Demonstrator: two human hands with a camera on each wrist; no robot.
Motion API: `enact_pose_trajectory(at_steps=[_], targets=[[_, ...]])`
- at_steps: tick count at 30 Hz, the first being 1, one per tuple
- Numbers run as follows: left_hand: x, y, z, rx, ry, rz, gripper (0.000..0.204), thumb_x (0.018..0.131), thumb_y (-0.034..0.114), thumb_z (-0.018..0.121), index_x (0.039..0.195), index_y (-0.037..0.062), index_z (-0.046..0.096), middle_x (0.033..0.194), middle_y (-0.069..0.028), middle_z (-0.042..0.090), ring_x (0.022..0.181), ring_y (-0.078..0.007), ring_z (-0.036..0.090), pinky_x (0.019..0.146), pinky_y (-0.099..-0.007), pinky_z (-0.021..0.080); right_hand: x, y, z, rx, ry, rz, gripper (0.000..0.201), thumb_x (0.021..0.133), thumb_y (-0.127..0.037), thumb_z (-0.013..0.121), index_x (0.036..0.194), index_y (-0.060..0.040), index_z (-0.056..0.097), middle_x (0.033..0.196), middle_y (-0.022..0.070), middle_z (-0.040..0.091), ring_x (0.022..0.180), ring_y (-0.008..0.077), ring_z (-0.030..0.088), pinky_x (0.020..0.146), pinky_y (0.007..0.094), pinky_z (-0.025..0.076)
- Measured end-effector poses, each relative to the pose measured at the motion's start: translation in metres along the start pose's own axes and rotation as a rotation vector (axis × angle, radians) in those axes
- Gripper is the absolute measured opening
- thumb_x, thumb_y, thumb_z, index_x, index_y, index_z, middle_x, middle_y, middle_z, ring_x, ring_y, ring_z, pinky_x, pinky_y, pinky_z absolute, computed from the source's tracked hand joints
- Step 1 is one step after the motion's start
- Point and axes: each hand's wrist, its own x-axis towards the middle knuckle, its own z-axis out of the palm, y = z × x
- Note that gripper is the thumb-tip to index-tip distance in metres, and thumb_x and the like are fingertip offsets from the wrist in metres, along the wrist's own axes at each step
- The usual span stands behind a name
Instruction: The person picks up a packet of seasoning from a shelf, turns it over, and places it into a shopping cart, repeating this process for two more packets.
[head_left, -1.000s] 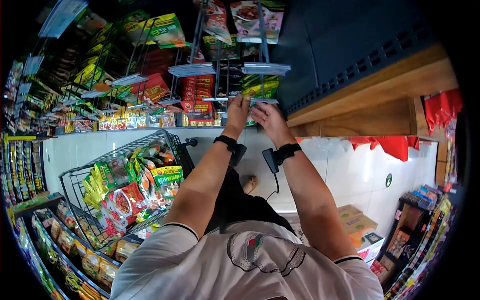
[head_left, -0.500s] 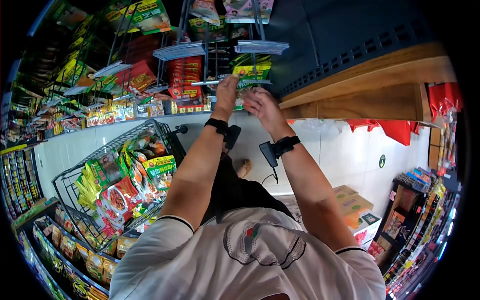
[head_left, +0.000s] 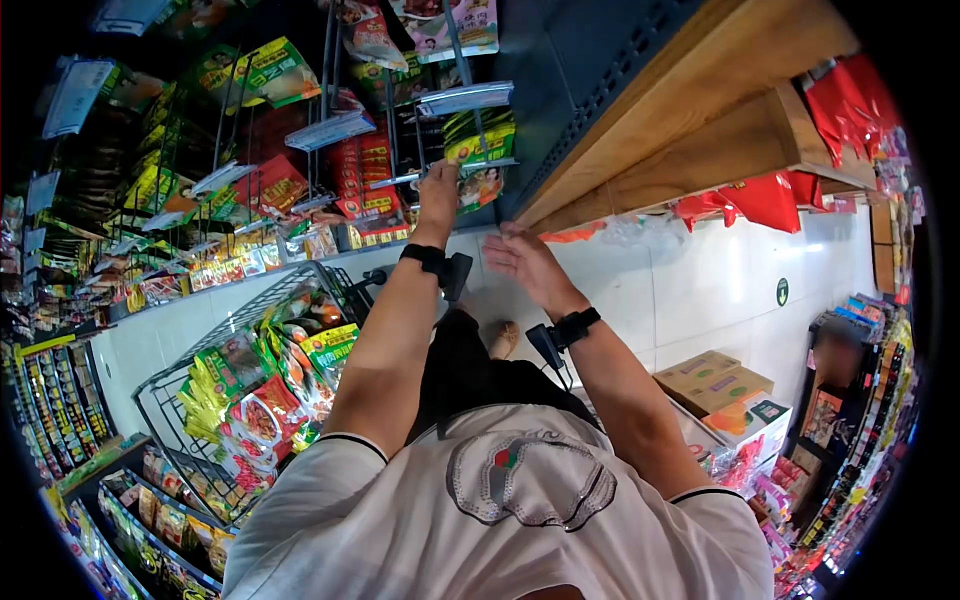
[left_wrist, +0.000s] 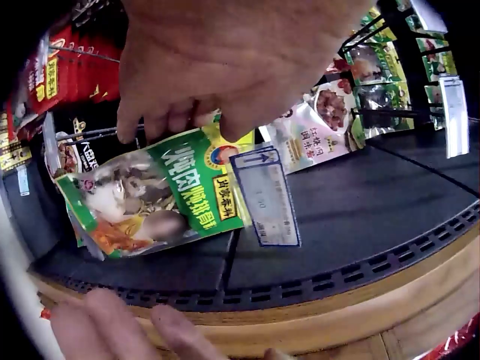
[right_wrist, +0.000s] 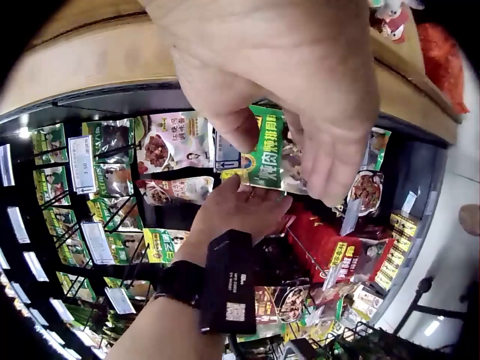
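My left hand is up at the end of a hanging rod. Its curled fingers pinch the yellow top of a green seasoning packet, beside a price tag. The packet's front shows a food picture with large white lettering, and more green packets hang behind it on the same rod. Lower and to the right, my right hand is apart from the packet, fingers loosely extended and holding nothing. In the right wrist view it overlaps part of the packet, close to my left hand.
A wire shopping cart holding several packets stands at my left. Red packets hang left of the green ones. A wooden shelf edge runs along the right, above a red bag. Cartons sit on the floor behind right.
My right hand has drawn down and away from the packet, where both hands were close together. My left hand stays at the rod's end. The head view has shifted, moving the shelf edge.
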Motion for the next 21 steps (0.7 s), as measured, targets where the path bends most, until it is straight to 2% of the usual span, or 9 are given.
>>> enact_pose_trajectory(at_steps=[3, 6, 7, 10, 11, 13, 18, 19, 21], targets=[[-0.016, 0.03, -0.005, 0.088, 0.023, -0.016, 0.039, 0.097, 0.036, 0.048, 0.105, -0.001, 0.058, 0.089, -0.0218, 0.063, 0.085, -0.0387, 0.061, 0.075, -0.0442, 0.045, -0.014, 0.004, -0.004, 0.01, -0.01, 0.008, 0.058, 0.094, -0.024, 0.056, 0.14, 0.0005, 0.031, 0.127, 0.0192, 0.052, 0.118, 0.0314, 0.055, 0.098, 0.0426, 0.046], [-0.014, 0.017, -0.007, 0.188, 0.045, -0.014, 0.041, 0.098, 0.038, 0.047, 0.107, -0.001, 0.058, 0.096, -0.0241, 0.063, 0.095, -0.0406, 0.059, 0.082, -0.0454, 0.044, -0.025, 0.008, -0.014, 0.015, -0.017, 0.003, 0.056, 0.095, -0.024, 0.054, 0.14, 0.0002, 0.031, 0.128, 0.0196, 0.052, 0.118, 0.0315, 0.055, 0.098, 0.0426, 0.046], [-0.022, 0.037, -0.014, 0.241, -0.035, 0.099, 0.052, 0.098, 0.047, 0.044, 0.113, -0.0011, 0.059, 0.108, -0.0258, 0.062, 0.109, -0.0426, 0.056, 0.092, -0.0446, 0.042, -0.028, 0.008, -0.017, 0.009, -0.019, 0.002, 0.055, 0.096, -0.024, 0.054, 0.14, -0.0002, 0.031, 0.128, 0.0199, 0.051, 0.118, 0.0317, 0.055, 0.098, 0.0426, 0.047], [-0.014, 0.058, -0.018, 0.169, -0.201, 0.001, 0.07, 0.095, 0.06, 0.037, 0.12, -0.0015, 0.059, 0.118, -0.0248, 0.061, 0.117, -0.0433, 0.052, 0.1, -0.041, 0.038, -0.037, 0.01, -0.022, 0.023, -0.019, 0.004, 0.055, 0.097, -0.025, 0.052, 0.142, -0.001, 0.031, 0.13, 0.0208, 0.051, 0.119, 0.0318, 0.054, 0.099, 0.0427, 0.047], [0.004, 0.034, -0.013, -0.054, -0.225, -0.132, 0.069, 0.092, 0.068, 0.041, 0.101, 0.0025, 0.061, 0.082, -0.0023, 0.048, 0.075, -0.018, 0.045, 0.074, -0.031, 0.039, -0.039, 0.009, -0.023, 0.03, -0.02, 0.004, 0.055, 0.097, -0.026, 0.052, 0.142, -0.0012, 0.031, 0.131, 0.021, 0.05, 0.12, 0.0318, 0.054, 0.099, 0.0427, 0.047], [0.014, 0.048, -0.011, -0.004, -0.278, -0.218, 0.074, 0.089, 0.073, 0.041, 0.104, 0.0033, 0.061, 0.082, -0.0013, 0.047, 0.076, -0.0173, 0.043, 0.075, -0.0336, 0.039, -0.039, 0.01, -0.026, 0.035, -0.009, 0.002, 0.056, 0.097, -0.025, 0.052, 0.142, -0.0012, 0.03, 0.132, 0.0214, 0.05, 0.121, 0.0318, 0.054, 0.099, 0.0431, 0.046], [0.031, 0.074, -0.01, 0.092, -0.509, -0.434, 0.092, 0.083, 0.082, 0.035, 0.126, 0.004, 0.059, 0.118, -0.0123, 0.057, 0.106, -0.0276, 0.055, 0.093, -0.0477, 0.039, -0.046, 0.011, -0.033, 0.044, 0.025, -0.003, 0.056, 0.097, -0.025, 0.053, 0.142, -0.0005, 0.031, 0.133, 0.0215, 0.05, 0.121, 0.0321, 0.053, 0.1, 0.0441, 0.047], [0.036, 0.078, -0.01, 0.066, -0.571, -0.509, 0.097, 0.083, 0.084, 0.031, 0.136, 0.0048, 0.051, 0.137, -0.0152, 0.05, 0.122, -0.0335, 0.05, 0.1, -0.0548, 0.035, -0.047, 0.012, -0.034, 0.057, 0.025, -0.007, 0.056, 0.096, -0.024, 0.053, 0.142, -0.0007, 0.031, 0.132, 0.0214, 0.05, 0.121, 0.0321, 0.054, 0.099, 0.0442, 0.047], [0.044, 0.083, -0.007, 0.055, -0.592, -0.543, 0.099, 0.083, 0.084, 0.029, 0.142, 0.0055, 0.043, 0.141, -0.0143, 0.047, 0.125, -0.0336, 0.048, 0.102, -0.0565, 0.033, -0.047, 0.012, -0.035, 0.077, 0.032, -0.007, 0.055, 0.096, -0.024, 0.054, 0.141, -0.0009, 0.032, 0.132, 0.0213, 0.05, 0.12, 0.032, 0.054, 0.099, 0.0444, 0.047]])
